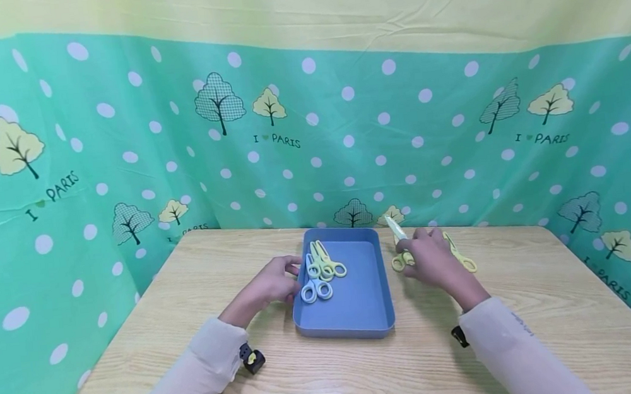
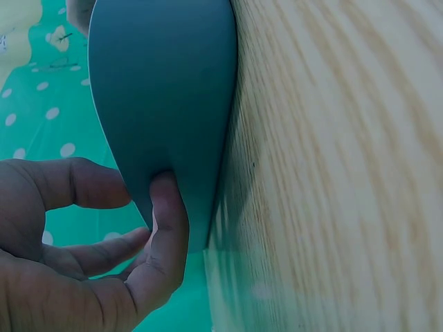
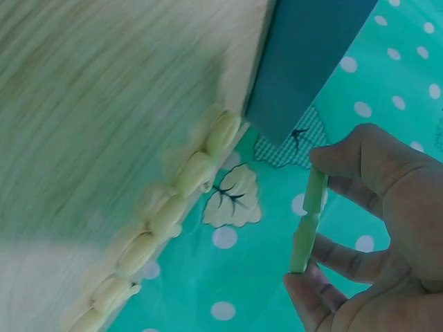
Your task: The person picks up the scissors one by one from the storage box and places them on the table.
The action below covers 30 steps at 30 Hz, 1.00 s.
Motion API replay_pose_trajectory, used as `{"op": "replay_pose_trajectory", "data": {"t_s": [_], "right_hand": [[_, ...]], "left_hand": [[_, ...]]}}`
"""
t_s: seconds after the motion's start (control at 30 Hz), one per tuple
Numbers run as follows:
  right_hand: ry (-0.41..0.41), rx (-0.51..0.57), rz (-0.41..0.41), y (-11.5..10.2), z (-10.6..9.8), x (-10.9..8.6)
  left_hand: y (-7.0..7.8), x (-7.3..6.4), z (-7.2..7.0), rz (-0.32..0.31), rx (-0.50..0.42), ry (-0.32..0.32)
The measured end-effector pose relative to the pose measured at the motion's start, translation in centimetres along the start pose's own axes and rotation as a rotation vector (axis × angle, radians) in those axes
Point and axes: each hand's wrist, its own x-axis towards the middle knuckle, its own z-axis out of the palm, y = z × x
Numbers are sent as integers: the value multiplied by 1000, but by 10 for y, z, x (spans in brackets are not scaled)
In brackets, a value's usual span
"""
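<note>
Pinching pale-green scissors [image 1: 397, 230] in our right hand [image 1: 434, 258], right of frame centre, we hold them blade up-left, just right of the blue tray [image 1: 342, 331], whose left wall our left hand [image 1: 273, 281] grips.

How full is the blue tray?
Partly filled: in the blue tray, light blue scissors and yellow-green scissors lie at the left, while its right side is bare.
</note>
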Motion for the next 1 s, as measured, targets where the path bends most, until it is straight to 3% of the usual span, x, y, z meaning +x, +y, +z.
{"op": "replay_pose_trajectory", "data": {"t_s": [0.43,1.0], "right_hand": [[38,80,86,36,1,-3],[-32,71,205,85,-11,-18]], "left_hand": [[0,-1,0,1,0,2],[-1,-2,0,11,8,8]]}}
